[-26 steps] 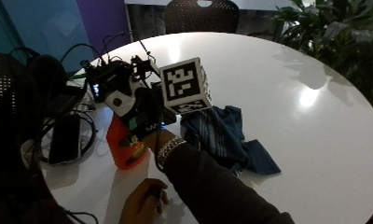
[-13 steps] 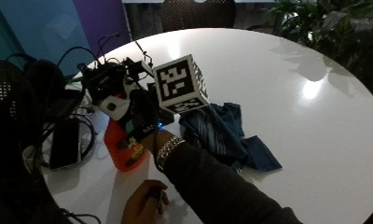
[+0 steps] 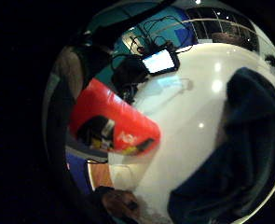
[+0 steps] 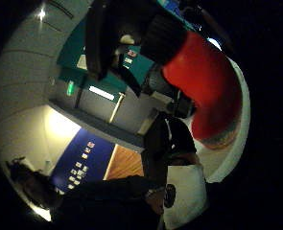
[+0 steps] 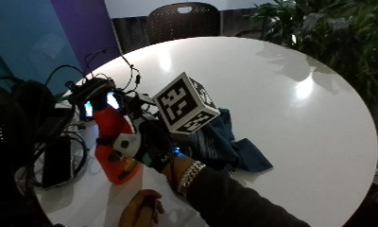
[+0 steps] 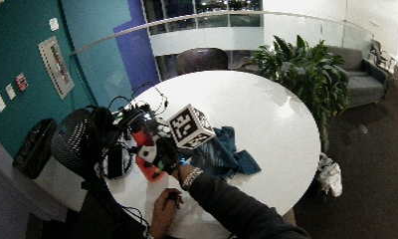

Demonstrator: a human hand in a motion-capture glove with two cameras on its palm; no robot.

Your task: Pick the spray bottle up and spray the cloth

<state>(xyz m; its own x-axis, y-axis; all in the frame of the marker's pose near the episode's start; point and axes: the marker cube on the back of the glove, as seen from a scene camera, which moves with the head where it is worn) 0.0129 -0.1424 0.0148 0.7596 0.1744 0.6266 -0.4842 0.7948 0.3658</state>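
My bare left hand [image 5: 141,208] rests on the worktop [image 5: 283,71] nearest me. My gloved right hand [image 5: 150,147] wraps the red spray bottle [image 5: 113,142], upright, long axis vertical, its base at or just above the surface. Which way the nozzle points I cannot tell. The blue cloth [image 5: 230,149] lies crumpled just beside it. Cables [image 5: 107,71] and a phone [image 5: 55,161] crowd the far side.

The black-gloved right hand [image 5: 152,150] covers the middle of the red plastic spray bottle [image 5: 113,142], so its grip cannot be traced finger by finger. The label print there is too small to read. The dark blue crumpled cloth [image 5: 230,149] on the round white counter [image 5: 289,118] is partly hidden behind that hand.
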